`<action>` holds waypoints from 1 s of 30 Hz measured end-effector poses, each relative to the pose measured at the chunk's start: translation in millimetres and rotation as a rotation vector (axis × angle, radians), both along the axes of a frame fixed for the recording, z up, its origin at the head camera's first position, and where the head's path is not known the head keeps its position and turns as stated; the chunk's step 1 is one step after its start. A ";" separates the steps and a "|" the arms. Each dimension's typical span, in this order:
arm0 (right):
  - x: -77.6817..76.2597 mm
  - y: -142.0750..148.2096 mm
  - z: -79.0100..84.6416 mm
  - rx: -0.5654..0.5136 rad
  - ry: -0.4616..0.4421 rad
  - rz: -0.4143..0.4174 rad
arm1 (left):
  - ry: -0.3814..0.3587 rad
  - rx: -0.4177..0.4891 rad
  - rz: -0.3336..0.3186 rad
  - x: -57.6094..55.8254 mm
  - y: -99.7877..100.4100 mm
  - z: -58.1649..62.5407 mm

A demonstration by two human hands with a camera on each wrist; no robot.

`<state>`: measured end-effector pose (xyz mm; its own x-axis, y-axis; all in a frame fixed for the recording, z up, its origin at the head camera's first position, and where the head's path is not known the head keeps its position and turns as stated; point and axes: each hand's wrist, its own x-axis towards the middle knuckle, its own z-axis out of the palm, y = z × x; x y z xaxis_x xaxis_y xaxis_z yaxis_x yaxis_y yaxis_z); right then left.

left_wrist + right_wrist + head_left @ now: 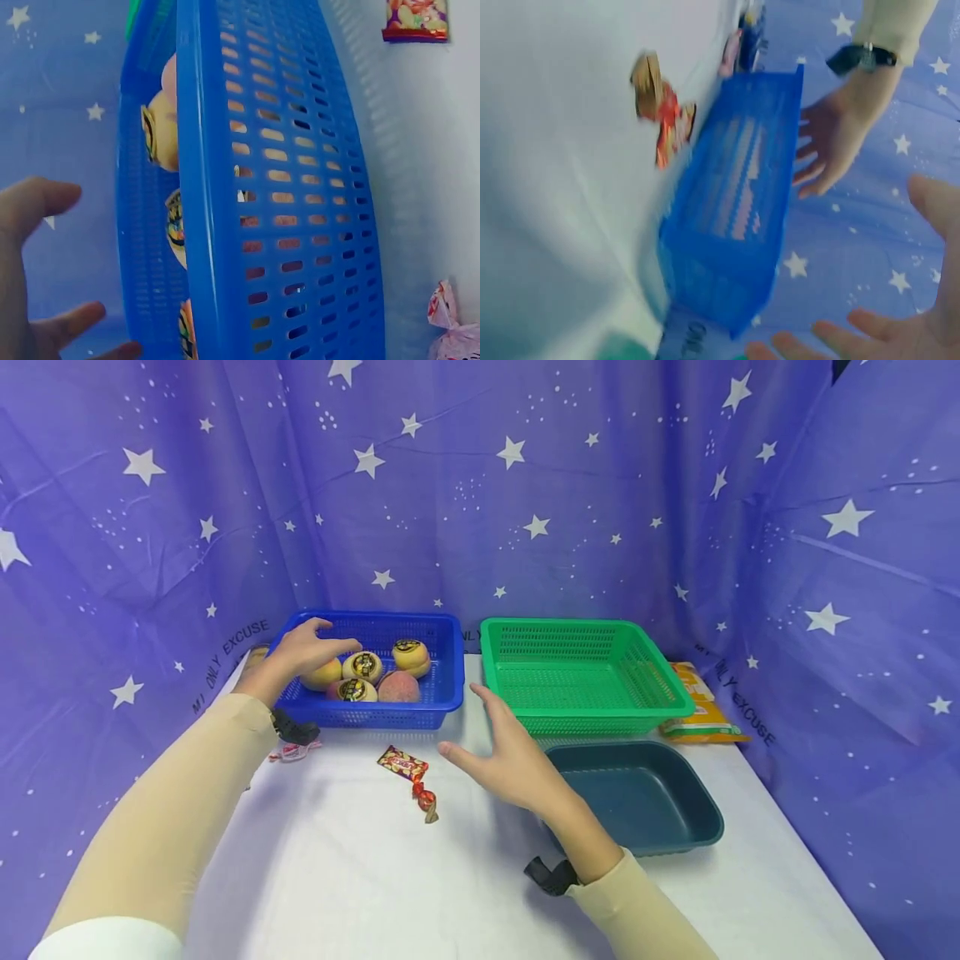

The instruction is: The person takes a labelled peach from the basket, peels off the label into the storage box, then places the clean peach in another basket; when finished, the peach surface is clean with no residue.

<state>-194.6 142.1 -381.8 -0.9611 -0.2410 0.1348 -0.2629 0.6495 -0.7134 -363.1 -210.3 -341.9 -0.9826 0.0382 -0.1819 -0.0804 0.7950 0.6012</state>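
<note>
Above the left side of a blue basket (390,718) is my left hand (303,650), its fingers spread and nothing in them. Inside the basket lie several peaches; one fuzzy pink peach (399,687) sits at the front, and a yellow peach (410,657) with a black-and-gold label lies farther back. In the left wrist view the basket wall (300,195) hides much of the fruit. My right hand (517,764) hovers empty over the table, between the blue basket and a dark teal tray (633,793), thumb and fingers apart.
A small snack packet (403,764) and a red twist-wrapped candy (424,797) lie on the white table in front of the blue basket. A pink-wrapped candy (294,751) is near my left wrist. The green basket (585,725) stands at right, beside an orange bag (701,714).
</note>
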 end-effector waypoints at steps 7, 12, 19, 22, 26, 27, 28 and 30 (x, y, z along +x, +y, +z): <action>-3.7 -21.1 -21.7 -0.196 -0.142 -0.069 | -0.099 -0.020 0.058 -5.4 0.0 0.7; -11.0 -33.2 -33.2 -0.291 -0.247 -0.138 | -0.128 0.007 0.077 -6.3 -0.1 -0.3; -33.7 -49.4 -42.3 -0.443 -0.314 -0.273 | -0.144 0.101 0.095 -15.1 -5.3 -8.3; -45.1 -56.7 -45.2 -0.495 -0.316 -0.318 | -0.152 0.128 0.118 -17.9 -7.1 -9.9; -56.0 -65.7 -49.8 -0.530 -0.322 -0.346 | -0.162 0.153 0.154 -19.0 -5.8 -9.5; -57.5 -67.7 -51.4 -0.538 -0.327 -0.347 | -0.165 0.160 0.164 -18.9 -4.9 -9.4; -58.5 -69.5 -52.9 -0.544 -0.329 -0.350 | -0.165 0.165 0.170 -18.8 -3.4 -9.3; -59.5 -72.9 -55.8 -0.559 -0.328 -0.359 | -0.160 0.151 0.186 -19.0 -0.5 -10.0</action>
